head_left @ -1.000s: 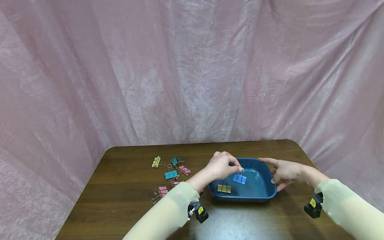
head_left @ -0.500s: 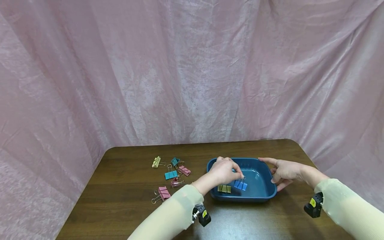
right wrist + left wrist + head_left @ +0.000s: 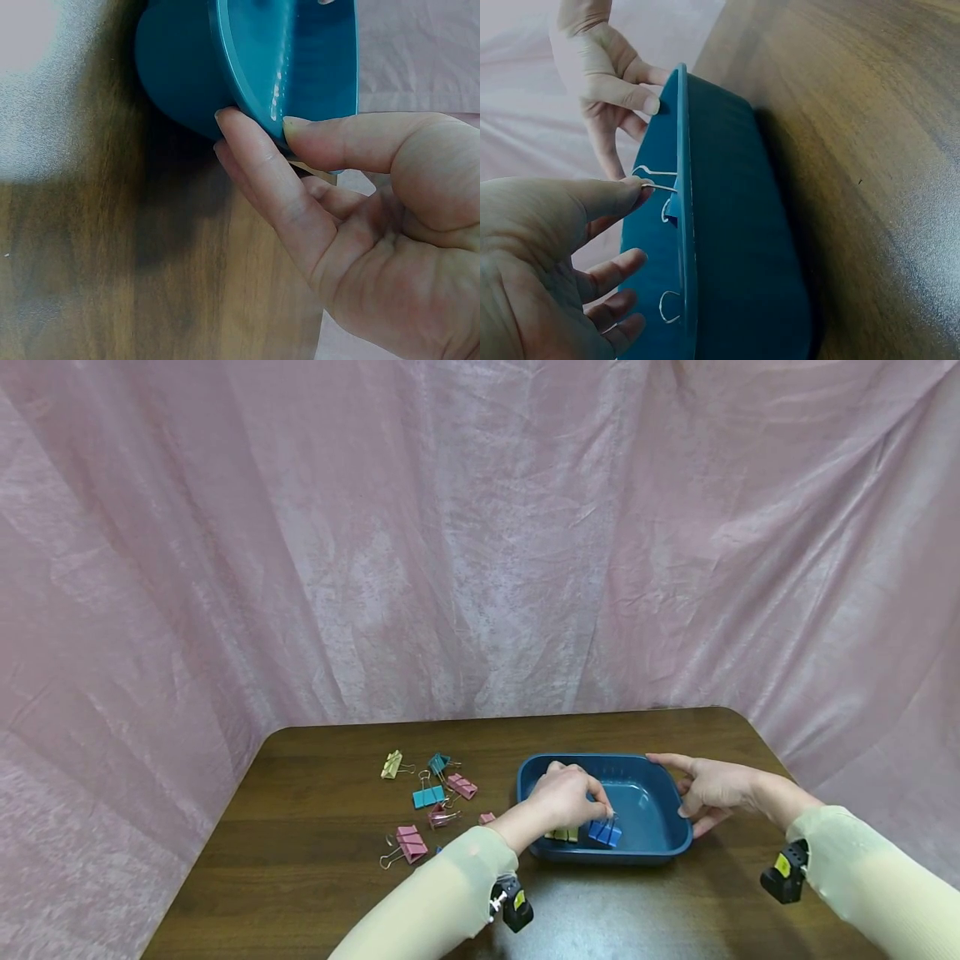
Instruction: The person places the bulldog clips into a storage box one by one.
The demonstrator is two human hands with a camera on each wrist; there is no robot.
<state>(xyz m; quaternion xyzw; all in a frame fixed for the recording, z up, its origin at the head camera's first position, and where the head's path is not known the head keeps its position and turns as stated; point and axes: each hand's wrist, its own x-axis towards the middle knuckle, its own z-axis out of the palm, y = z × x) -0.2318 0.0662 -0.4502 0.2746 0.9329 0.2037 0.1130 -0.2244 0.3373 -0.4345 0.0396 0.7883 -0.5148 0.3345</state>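
Observation:
My left hand [image 3: 566, 797] reaches over the near left part of the blue tray [image 3: 645, 853] and pinches a wire handle of a blue binder clip [image 3: 604, 833] between thumb and index finger. That clip hangs low inside the tray; whether it touches the bottom I cannot tell. Left of it in the tray is a yellow binder clip [image 3: 566, 835], partly covered by the hand. In the left wrist view the tray wall hides most of both clips. My right hand [image 3: 716, 789] grips the tray's right end, thumb at the rim [image 3: 247, 97] and fingers against the outer wall.
Left of the tray, several binder clips lie scattered on the brown table [image 3: 300, 827]: a yellow one [image 3: 392, 765], teal ones [image 3: 428, 797], and pink ones [image 3: 411, 843]. A bit of pink clip [image 3: 487, 818] shows beside my left forearm. A pink curtain [image 3: 480, 543] hangs behind the table.
My left hand has moved down and slightly right, lowering the blue binder clip further into the tray toward its near side. The right hand and tray have stayed put.

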